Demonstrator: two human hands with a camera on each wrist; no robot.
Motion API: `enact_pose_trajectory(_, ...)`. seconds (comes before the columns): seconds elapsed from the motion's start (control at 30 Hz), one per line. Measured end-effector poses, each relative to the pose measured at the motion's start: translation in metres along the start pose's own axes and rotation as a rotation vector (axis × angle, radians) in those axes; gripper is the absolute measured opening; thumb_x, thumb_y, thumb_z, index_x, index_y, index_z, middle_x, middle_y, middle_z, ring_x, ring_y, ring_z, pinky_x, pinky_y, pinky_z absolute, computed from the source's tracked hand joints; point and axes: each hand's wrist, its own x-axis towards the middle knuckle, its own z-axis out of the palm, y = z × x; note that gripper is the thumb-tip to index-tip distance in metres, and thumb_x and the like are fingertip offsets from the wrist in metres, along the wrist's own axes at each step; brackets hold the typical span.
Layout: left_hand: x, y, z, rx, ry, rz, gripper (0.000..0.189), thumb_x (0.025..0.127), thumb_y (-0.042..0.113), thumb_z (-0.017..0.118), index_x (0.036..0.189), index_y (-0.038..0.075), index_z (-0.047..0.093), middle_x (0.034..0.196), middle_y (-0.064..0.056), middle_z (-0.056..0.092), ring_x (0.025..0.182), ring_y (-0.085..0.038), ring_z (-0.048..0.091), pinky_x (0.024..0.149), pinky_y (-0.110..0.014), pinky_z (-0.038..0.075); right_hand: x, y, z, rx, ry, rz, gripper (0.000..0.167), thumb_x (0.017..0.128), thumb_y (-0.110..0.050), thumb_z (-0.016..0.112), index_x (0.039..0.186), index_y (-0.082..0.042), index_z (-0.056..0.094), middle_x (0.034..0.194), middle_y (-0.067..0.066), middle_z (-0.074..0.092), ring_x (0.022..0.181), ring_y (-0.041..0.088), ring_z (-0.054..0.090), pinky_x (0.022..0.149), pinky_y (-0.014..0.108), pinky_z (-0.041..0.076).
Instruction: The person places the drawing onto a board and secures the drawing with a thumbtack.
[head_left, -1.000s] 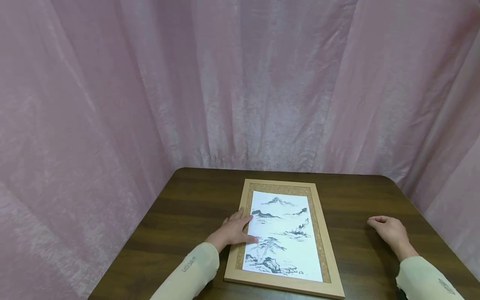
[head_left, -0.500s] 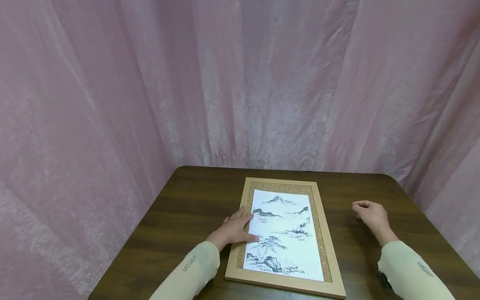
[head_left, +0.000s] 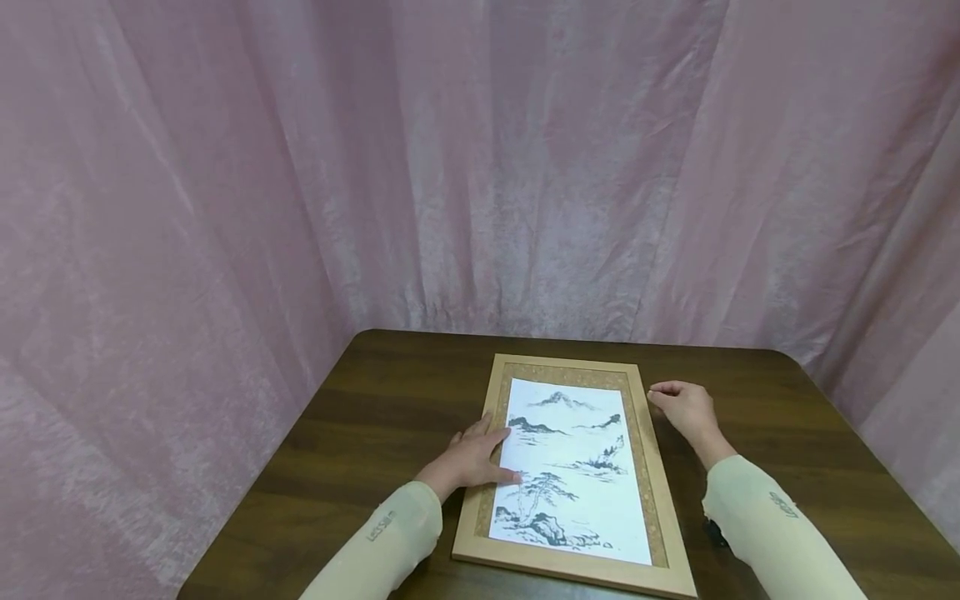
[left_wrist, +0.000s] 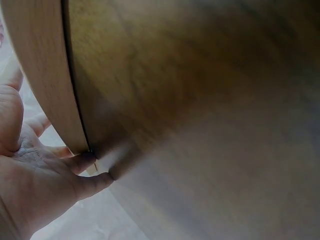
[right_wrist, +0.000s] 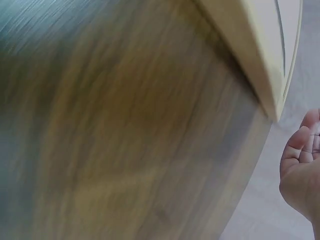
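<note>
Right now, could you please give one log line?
left hand: on frame, thumb on print; right hand: beside frame, fingers curled, contents unclear; frame: on table

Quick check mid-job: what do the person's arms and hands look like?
The left hand and right hand are bare, without gloves. The left sleeve and right sleeve are pale greenish cream, each with small dark lettering. A dark object, unclear what, shows beneath the right sleeve.

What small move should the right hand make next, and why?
Perhaps shift the right hand slightly left, over the printed sheet: that hand is just outside the wooden frame, while the left hand rests across the opposite side.
</note>
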Motion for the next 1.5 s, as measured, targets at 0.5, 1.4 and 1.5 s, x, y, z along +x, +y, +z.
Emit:
enact_pose_trajectory(0.5,-0.001,0.001,-0.002,0.002,-0.009,0.002,0.09,0.082,0.059,0.073,0.154,0.017,0.038,0.165,-0.017,0.008,0.15,-0.036,0.011,0.115,-0.063,0.012,0.019,-0.031,0.049,-0.002,-0.09,-0.056,0.029,0.099,-0.019,0.061,0.118,0.001,0.069,0.108,0.017,0.069,0.089,0.026,0.065,0.07,0.032,0.051)
enact_pose_trajectory(1.4,0.0,0.001,0.001,0.025,-0.006,-0.005,0.09,0.083,0.061,0.072,0.154,0.019,0.038,0.165,-0.014,0.008,0.15,-0.034,0.013,0.115,-0.061,0.013,0.038,-0.044,0.106,0.04,-0.178,-0.082,0.02,0.098,-0.014,0.063,0.109,-0.001,0.072,0.095,0.009,0.069,0.075,0.017,0.057,0.066,0.03,0.047)
enact_pose_trajectory(1.5,-0.002,0.002,0.0,0.021,-0.004,-0.006,0.09,0.082,0.06,0.072,0.154,0.018,0.039,0.165,-0.015,0.008,0.15,-0.034,0.013,0.115,-0.061,0.013,0.038,-0.047,0.109,0.024,-0.177,-0.081,0.02,0.098,-0.015,0.063,0.11,-0.002,0.072,0.101,0.011,0.069,0.081,0.019,0.06,0.07,0.032,0.049)
